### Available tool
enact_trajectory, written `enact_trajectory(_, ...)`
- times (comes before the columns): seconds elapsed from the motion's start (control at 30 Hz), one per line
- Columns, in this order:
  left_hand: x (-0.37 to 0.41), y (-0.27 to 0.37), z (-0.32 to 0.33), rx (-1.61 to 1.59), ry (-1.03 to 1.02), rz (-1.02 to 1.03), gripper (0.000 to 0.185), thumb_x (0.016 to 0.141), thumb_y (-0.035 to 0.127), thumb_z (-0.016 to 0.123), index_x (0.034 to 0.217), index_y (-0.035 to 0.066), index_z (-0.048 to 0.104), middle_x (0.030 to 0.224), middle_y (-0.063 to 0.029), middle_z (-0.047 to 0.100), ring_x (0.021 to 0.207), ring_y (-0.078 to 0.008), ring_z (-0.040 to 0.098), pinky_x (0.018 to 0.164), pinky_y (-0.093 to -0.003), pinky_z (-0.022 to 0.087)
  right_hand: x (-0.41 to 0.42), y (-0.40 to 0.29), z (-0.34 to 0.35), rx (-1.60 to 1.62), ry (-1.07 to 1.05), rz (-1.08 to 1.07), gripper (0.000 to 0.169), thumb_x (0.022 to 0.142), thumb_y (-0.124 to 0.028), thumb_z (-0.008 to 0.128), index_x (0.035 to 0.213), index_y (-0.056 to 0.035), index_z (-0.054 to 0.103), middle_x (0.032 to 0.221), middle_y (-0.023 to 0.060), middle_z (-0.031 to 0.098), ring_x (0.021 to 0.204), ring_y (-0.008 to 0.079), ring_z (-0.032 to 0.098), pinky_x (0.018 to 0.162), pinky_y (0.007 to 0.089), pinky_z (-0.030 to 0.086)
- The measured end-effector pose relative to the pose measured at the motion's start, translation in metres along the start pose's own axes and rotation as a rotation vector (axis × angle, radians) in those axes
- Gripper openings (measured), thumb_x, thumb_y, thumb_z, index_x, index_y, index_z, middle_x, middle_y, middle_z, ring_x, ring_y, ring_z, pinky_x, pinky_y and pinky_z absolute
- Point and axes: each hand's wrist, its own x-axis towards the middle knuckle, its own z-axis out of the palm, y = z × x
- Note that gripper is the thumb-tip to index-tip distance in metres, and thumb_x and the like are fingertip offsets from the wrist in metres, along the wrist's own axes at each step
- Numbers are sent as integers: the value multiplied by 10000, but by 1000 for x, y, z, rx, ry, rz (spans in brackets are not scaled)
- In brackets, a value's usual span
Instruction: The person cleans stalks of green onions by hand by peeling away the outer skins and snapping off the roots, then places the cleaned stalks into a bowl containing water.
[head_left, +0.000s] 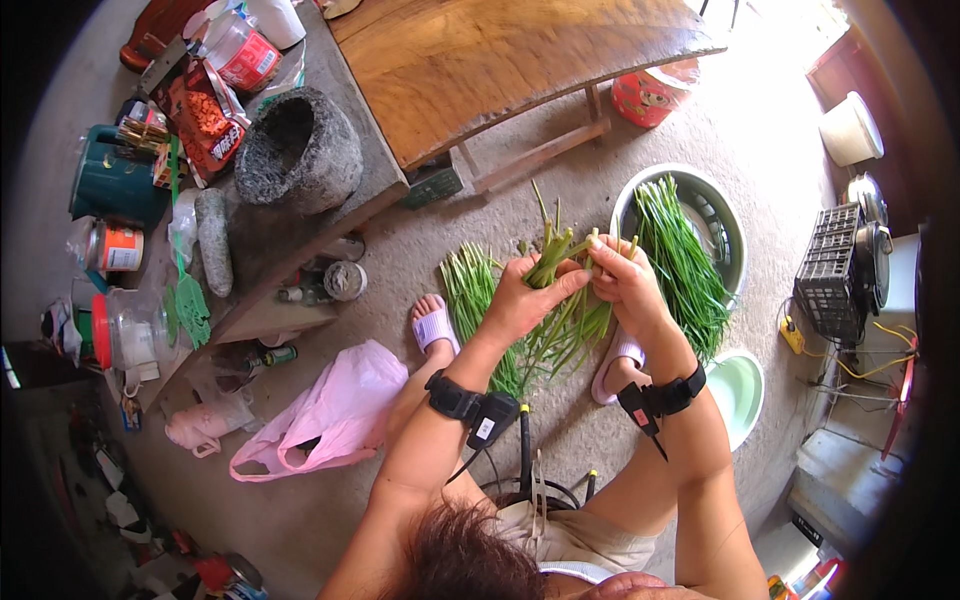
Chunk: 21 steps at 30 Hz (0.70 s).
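Observation:
My left hand (529, 296) is closed around a bunch of thick green stalks (553, 259), whose cut ends point up and whose thinner ends hang toward the floor. Close beside it, my right hand (626, 281) grips some of the stalks near their ends, fingertips and thumb pressed together. Beneath my left forearm, a pile of thin green chive-like leaves (469, 292) lies on the concrete floor, pale ends away from me. More long green leaves (679, 255) rest across a metal basin (739, 217) to the right of my right hand.
A pale green bowl (739, 390) sits below the basin. Left of my feet lies a pink plastic bag (337, 412). A table holds a stone mortar (300, 150) and pestle (214, 240). Ahead are a wooden bench top (510, 52) and a red bucket (645, 97); a black crate (825, 262) stands right.

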Motion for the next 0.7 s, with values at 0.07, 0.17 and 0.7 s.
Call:
enact_trajectory(0.07, -2, 8, 0, 26, -6, -64, 229, 850, 232, 714, 916, 14, 685, 714, 48, 595, 652, -35, 514, 576, -206, 415, -3, -3, 3, -5, 15, 12, 157, 909, -223, 609, 814, -100, 581, 592, -93, 418, 457, -7, 295, 423, 174, 190)
enact_trajectory(0.17, -3, 6, 0, 34, 23, -9, 228, 853, 248, 709, 904, 27, 688, 683, 57, 576, 609, -28, 485, 530, -208, 386, -4, -4, 4, -11, 5, 7, 161, 911, -220, 603, 815, -94, 580, 591, -93, 416, 459, -7, 295, 424, 172, 192)
enact_trajectory(0.7, -5, 0, -9, 496, 26, 384, 91, 799, 52, 655, 875, 8, 633, 705, -107, 584, 622, -176, 584, 593, -300, 459, -4, -12, -7, -131, 106, -113, 188, 898, -257, 614, 822, -86, 594, 653, -73, 452, 498, -11, 288, 448, 164, 193)
